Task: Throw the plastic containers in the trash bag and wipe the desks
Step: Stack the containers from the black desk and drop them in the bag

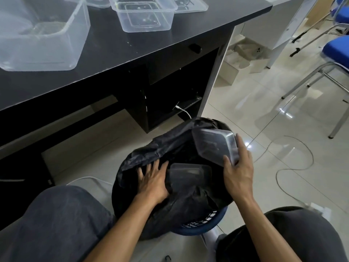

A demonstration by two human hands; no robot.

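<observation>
A black trash bag (170, 146) lines a blue basket (205, 222) on the floor between my knees. My right hand (238, 167) grips a clear plastic container (215, 143), tilted over the bag's right rim. My left hand (154, 179) lies flat with spread fingers on the bag's left edge, pressing it aside. Another container (188, 175) lies inside the bag. On the black desk (122, 53) above stand more clear containers: a large one (41, 33) at the left, a smaller one (145, 15) in the middle, one (190, 4) behind it.
White cables (290, 167) trail over the tiled floor at the right. Blue chairs with metal legs (334, 53) stand at the far right. A white desk (273, 25) is behind them. My knees frame the basket on both sides.
</observation>
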